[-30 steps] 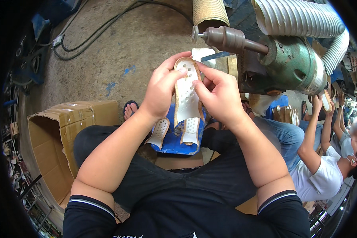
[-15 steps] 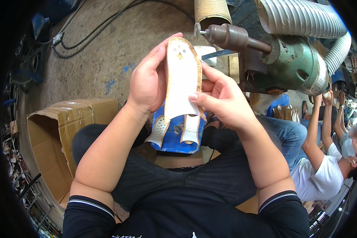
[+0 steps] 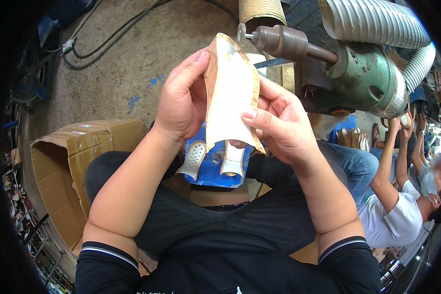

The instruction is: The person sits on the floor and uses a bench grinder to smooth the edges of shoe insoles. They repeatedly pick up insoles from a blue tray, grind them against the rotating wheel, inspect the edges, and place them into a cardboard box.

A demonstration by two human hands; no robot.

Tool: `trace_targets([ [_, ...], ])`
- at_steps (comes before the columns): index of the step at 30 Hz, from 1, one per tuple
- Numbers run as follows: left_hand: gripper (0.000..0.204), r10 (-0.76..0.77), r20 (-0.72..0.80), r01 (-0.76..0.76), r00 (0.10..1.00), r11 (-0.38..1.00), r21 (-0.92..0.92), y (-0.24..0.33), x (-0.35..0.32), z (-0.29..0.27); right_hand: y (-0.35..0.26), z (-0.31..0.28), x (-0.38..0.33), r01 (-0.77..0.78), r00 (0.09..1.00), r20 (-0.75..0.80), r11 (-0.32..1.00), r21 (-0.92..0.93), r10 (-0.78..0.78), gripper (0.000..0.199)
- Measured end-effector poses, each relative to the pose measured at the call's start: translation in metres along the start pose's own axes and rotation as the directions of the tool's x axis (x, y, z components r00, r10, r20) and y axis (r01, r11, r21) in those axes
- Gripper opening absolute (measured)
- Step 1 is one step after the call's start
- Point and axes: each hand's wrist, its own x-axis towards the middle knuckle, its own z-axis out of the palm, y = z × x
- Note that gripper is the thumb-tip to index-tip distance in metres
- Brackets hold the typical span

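Observation:
Both hands hold up a white shoe insole (image 3: 230, 95) with a tan edge, bent so its sides curl inward. My left hand (image 3: 181, 100) grips its left edge, thumb near the top. My right hand (image 3: 279, 122) pinches its right edge and lower end. Below the hands, two more white perforated insoles (image 3: 195, 158) lie on a blue sheet (image 3: 211, 169) between my knees.
A green motor (image 3: 365, 78) with a brown spindle (image 3: 279, 41) and sanding drum stands just beyond the hands, ribbed hoses above it. An open cardboard box (image 3: 68, 157) sits at my left. Another person in a white shirt (image 3: 392, 220) sits at right.
The insole was lifted off the blue sheet, raised and turned, now showing a plain white face and bent between both hands.

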Motion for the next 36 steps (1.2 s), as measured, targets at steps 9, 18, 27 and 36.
trace_targets([
  [9, 0.038, 0.014, 0.042, -0.015, 0.999, 1.0, 0.025, 0.006, 0.004, 0.001, -0.001, 0.005, 0.005, 0.051, 0.999, 0.012, 0.999, 0.013, -0.051, 0.072],
  [18, 0.037, 0.055, 0.063, -0.058, 0.996, 0.997, 0.044, 0.01, 0.01, -0.002, -0.003, 0.002, 0.01, 0.031, 0.999, 0.037, 0.999, 0.013, -0.032, 0.072],
  [27, 0.037, 0.065, 0.043, -0.067, 0.997, 0.997, 0.042, 0.012, 0.017, -0.006, -0.001, 0.004, 0.016, 0.038, 0.998, 0.041, 0.998, 0.058, -0.04, 0.068],
  [36, 0.035, 0.086, 0.049, -0.088, 0.995, 0.995, 0.045, 0.016, 0.029, -0.01, 0.001, 0.003, 0.027, 0.058, 0.998, 0.024, 0.995, 0.079, -0.06, 0.064],
])
